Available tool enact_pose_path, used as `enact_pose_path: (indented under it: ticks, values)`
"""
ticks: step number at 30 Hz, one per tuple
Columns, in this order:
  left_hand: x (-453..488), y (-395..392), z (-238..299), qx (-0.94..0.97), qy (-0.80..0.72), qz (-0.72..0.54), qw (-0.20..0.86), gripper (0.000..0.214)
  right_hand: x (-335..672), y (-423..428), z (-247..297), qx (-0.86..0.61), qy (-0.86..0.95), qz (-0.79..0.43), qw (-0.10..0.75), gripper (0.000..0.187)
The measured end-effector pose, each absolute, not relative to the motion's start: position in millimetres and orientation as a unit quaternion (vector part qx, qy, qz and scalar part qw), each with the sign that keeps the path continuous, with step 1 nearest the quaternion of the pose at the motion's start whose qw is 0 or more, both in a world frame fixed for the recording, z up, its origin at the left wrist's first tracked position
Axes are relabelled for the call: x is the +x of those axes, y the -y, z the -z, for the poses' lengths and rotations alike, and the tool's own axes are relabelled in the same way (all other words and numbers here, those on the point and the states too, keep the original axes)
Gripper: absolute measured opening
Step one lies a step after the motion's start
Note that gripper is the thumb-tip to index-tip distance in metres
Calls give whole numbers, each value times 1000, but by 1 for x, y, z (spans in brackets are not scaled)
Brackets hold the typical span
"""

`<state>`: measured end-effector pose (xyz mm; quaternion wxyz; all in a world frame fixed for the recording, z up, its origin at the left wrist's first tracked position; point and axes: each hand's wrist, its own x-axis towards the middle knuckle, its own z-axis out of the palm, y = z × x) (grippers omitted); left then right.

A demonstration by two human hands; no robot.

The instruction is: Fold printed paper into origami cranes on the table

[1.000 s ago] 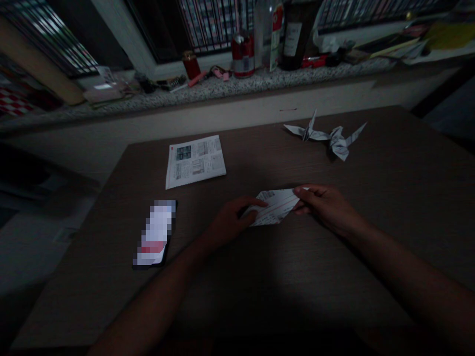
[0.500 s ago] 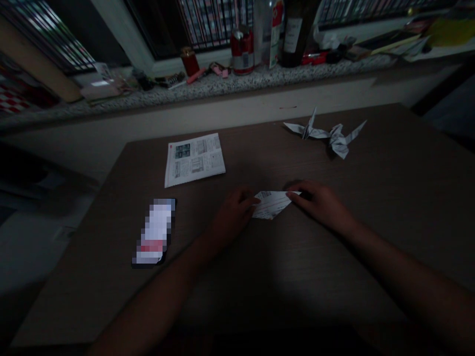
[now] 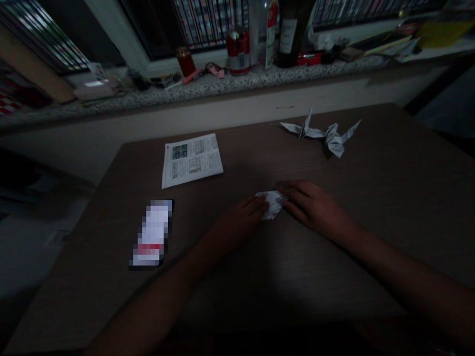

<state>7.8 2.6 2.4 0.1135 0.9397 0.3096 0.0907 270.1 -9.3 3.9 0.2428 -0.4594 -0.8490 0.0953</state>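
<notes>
A small folded piece of printed paper (image 3: 272, 202) lies on the brown table (image 3: 371, 198) between my hands. My left hand (image 3: 239, 222) touches its left edge with its fingertips. My right hand (image 3: 309, 207) lies flat over its right part, fingers stretched out and pressing down. Most of the paper is hidden under my right hand's fingers.
Two folded paper cranes (image 3: 322, 134) sit at the far right of the table. A printed sheet (image 3: 192, 159) lies at the far left, a phone (image 3: 151, 233) nearer me on the left. The stone ledge (image 3: 222, 84) behind holds cans, bottles and clutter.
The paper has been folded smaller and pressed flat onto the table. My right hand went from pinching its right corner to lying over it; my hands have come closer together.
</notes>
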Motion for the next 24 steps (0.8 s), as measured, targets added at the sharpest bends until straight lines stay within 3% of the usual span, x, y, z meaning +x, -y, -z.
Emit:
enact_pose_path:
  ticks: [6, 16, 24]
  values:
    - [16, 5, -4, 945, -301, -104, 72, 40, 267, 33, 7, -379, 905, -110, 160, 69]
    - [17, 16, -7, 943, -269, -140, 138, 38, 299, 22, 12, -335, 919, -152, 140, 62]
    - [20, 21, 2, 952, -260, -132, 95, 41, 298, 20, 13, -341, 921, -119, 146, 69]
